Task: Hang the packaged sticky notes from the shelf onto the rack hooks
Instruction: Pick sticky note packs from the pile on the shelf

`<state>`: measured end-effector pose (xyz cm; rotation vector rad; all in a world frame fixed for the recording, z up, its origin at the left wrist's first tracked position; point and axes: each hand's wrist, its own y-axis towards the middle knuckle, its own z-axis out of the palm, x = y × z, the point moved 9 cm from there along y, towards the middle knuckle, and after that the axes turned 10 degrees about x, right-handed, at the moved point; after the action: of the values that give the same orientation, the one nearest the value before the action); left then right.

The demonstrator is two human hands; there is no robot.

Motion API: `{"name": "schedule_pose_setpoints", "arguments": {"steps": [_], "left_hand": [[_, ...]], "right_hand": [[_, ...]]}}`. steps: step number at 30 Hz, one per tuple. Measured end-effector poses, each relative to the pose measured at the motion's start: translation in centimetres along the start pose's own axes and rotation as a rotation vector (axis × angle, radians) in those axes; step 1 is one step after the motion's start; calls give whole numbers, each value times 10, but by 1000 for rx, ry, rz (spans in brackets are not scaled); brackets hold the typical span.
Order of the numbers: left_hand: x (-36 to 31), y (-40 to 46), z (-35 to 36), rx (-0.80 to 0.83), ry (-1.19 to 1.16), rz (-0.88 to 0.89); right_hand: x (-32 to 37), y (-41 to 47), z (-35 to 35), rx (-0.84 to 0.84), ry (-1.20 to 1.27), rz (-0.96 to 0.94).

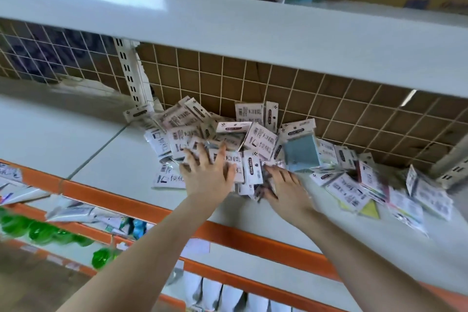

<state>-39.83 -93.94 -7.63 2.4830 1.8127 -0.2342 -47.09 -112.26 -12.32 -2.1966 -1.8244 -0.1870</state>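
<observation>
White-carded packaged sticky notes (253, 139) lie heaped on the pale shelf (76, 144) against the wire grid back (329, 104), so nearly all the hanging looks still to do; no rack hooks show here. Left hand (209, 172) rests spread-fingered on the heap, gripping nothing. Right hand (285, 183) is blurred; its hold cannot be told.

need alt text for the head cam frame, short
Two bare hands reach into a heap of packaged sticky notes on a pale shelf with an orange front edge: the left hand rests flat with fingers spread on the packs, the right hand is among packs, its grip blurred. A wire grid backs the shelf.
</observation>
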Motion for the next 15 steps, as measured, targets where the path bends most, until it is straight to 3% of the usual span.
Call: {"name": "schedule_pose_setpoints", "arguments": {"steps": [10, 15], "left_hand": [[-34, -41, 33, 232, 9, -42], [-52, -56, 35, 233, 15, -85]], "right_hand": [[-34, -39, -12, -8, 152, 60], [-48, -51, -22, -30, 208, 122]]}}
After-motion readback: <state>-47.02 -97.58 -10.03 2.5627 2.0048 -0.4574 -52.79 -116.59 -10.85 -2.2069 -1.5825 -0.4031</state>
